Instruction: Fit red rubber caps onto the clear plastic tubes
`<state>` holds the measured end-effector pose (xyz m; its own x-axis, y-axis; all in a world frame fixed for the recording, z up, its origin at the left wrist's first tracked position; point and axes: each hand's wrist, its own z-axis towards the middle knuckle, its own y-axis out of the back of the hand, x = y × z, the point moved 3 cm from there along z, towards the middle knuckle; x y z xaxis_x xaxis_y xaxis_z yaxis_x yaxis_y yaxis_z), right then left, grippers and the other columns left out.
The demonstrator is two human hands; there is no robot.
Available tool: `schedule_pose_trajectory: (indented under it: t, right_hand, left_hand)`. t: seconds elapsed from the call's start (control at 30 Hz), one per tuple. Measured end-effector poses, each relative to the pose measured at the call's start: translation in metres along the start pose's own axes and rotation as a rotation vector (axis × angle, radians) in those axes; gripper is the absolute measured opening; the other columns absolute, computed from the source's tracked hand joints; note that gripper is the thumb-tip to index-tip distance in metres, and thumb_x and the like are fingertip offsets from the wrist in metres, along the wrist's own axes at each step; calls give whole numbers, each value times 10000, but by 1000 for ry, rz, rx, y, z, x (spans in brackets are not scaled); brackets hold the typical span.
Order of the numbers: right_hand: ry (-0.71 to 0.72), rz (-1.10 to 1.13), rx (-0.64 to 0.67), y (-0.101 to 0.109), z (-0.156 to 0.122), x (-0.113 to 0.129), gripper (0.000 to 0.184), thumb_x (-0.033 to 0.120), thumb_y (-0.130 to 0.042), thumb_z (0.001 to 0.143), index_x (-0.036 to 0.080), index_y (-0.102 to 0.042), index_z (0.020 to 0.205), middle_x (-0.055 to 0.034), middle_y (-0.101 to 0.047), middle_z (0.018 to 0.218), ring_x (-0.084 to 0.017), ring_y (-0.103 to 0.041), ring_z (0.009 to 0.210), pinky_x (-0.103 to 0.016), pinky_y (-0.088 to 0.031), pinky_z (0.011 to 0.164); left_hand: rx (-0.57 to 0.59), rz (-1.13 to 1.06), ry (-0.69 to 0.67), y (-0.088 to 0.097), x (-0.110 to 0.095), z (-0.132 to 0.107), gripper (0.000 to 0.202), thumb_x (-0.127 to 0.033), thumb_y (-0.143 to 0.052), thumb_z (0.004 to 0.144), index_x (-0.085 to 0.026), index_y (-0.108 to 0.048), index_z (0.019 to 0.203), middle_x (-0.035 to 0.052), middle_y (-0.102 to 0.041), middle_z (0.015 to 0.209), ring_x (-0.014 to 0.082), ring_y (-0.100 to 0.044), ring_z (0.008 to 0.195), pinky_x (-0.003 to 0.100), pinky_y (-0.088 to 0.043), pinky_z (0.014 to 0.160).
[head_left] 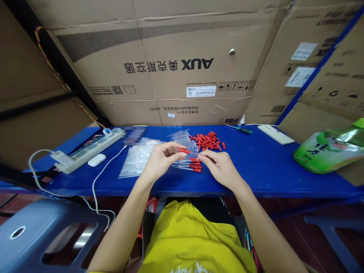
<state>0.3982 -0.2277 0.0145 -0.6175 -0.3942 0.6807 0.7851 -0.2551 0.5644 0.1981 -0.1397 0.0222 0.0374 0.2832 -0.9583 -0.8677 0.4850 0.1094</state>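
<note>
Between thumb and fingers, my left hand [166, 156] pinches a red rubber dropper bulb [184, 150]. My right hand [217, 165] is closed on a thin clear glass tube [194, 154], whose end meets the bulb. Under and just in front of the hands lie several droppers with red bulbs [196, 167] fitted on their tubes. Behind the hands is a row of bare clear tubes [182, 137]. To its right sits a heap of loose red bulbs [209, 141].
Clear plastic bags [136, 161] lie left of the hands on the blue table [264, 167]. Further left are a power strip [91, 149], a white earphone case [97, 160] and cables. A screwdriver [244, 130], a white phone-like slab [275, 134] and a green bottle [324, 151] are on the right.
</note>
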Motion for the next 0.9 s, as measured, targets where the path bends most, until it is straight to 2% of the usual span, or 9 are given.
schedule_pose_trajectory:
  t: [0.13,0.27,0.37,0.43,0.53,0.67,0.9]
  right_hand:
    - [16,-1,20,4,0,3,305,405,-558,1054,217,-784,973,-33,-796,841,-186,-690,678,-273,-431,634]
    - [7,-50,6,10,0,0,291,402,-566,1052,215,-779,987,-23,-769,778,-168,-627,594,-281,-394,609]
    - [15,-60,18,13,0,-2,272,387,-568,1053,217,-774,1001,-33,-784,833,-183,-667,669,-281,-412,661]
    - [24,-69,32,14,0,-2,263,378,-562,1058,222,-768,1007,-36,-788,867,-189,-680,712,-282,-418,693]
    - [26,-70,70,13,0,-2,278,385,-548,1065,225,-750,960,-19,-746,793,-169,-628,653,-277,-396,667]
    - [19,-37,117,12,0,-2,303,386,-535,1066,218,-714,889,14,-648,682,-141,-537,581,-271,-354,624]
    - [-62,153,191,14,0,-6,360,422,-536,1051,191,-669,809,12,-612,714,-141,-509,642,-271,-350,627]
  left_hand:
    - [84,26,-21,-3,1,-2,242,-342,-851,820,-173,-798,984,51,-806,879,176,-752,791,271,-596,757]
    - [74,25,-65,-4,-1,-2,364,-346,-843,844,-201,-753,1165,53,-806,981,182,-762,867,283,-609,815]
    - [29,50,-78,-3,-1,-1,246,-384,-764,923,-185,-768,1067,42,-790,859,164,-747,778,264,-600,751]
    - [13,74,-77,-2,1,0,222,-377,-780,909,-181,-785,1013,41,-786,824,163,-740,755,253,-590,719]
    - [18,87,-107,-1,1,0,201,-341,-835,856,-186,-810,981,58,-805,902,171,-748,791,255,-589,726]
    - [37,143,-213,0,-4,-1,126,-291,-841,849,-190,-830,925,69,-804,928,170,-744,819,243,-577,717]
    - [78,214,-361,-3,-9,-3,50,-233,-807,888,-198,-828,919,71,-801,924,170,-748,837,254,-587,740]
